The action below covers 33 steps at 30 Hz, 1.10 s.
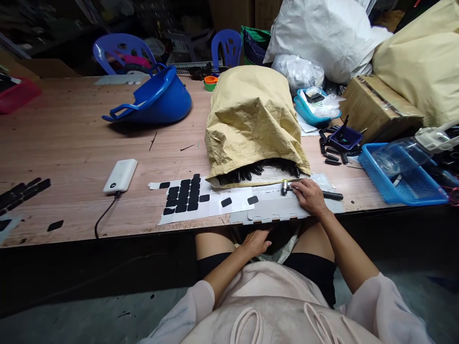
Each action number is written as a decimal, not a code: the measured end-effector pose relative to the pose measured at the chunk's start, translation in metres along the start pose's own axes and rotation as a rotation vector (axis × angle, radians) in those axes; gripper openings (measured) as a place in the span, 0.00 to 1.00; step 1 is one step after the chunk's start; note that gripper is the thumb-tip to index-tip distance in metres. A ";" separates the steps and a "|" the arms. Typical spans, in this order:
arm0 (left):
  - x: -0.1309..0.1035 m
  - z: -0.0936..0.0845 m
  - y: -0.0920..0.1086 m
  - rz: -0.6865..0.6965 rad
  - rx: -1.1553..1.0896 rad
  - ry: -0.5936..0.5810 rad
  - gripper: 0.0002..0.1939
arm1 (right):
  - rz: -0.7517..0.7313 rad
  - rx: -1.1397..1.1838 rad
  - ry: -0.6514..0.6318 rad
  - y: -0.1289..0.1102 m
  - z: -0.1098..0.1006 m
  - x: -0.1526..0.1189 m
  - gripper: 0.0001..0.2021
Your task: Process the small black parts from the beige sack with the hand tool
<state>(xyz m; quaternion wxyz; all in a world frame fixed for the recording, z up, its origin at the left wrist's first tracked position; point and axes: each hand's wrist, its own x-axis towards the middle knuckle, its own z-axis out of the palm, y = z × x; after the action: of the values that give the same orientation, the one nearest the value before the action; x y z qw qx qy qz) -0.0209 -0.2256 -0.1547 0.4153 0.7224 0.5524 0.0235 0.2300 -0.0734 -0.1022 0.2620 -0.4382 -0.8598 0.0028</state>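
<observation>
R hand (311, 196) on tool (287, 187) by sack (253, 119) w/ black parts (258, 170).

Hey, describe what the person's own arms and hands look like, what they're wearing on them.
Both hands are bare: no gloves, and no rings or watch that I can make out. The left hand and right hand extend from bare forearms. Loose pale pink sleeves are pushed up near the elbows, matching the pale pink top with looped drawstrings.

Slim black-handled tool with a small silver metal head (285, 187) lies flat across the grey cardboard sheet (251, 210) at the tabletop's near edge, handle pointing right, just before the sack's open mouth, partly covered
</observation>
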 end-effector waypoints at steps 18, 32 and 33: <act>0.065 -0.190 0.005 -0.054 0.308 0.553 0.19 | -0.030 -0.014 0.040 -0.002 0.000 0.001 0.12; 0.046 -0.141 0.055 0.327 0.511 0.430 0.07 | 0.002 -0.009 0.009 -0.001 0.002 0.000 0.12; 0.047 -0.135 0.053 0.322 0.472 0.422 0.07 | 0.000 -0.010 0.010 -0.001 0.002 0.000 0.12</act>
<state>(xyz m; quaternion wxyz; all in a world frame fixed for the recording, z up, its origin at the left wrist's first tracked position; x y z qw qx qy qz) -0.0278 -0.1125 -0.0528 0.1045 0.8556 0.4951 0.1090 0.2285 -0.0730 -0.1039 0.2641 -0.4396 -0.8585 -0.0034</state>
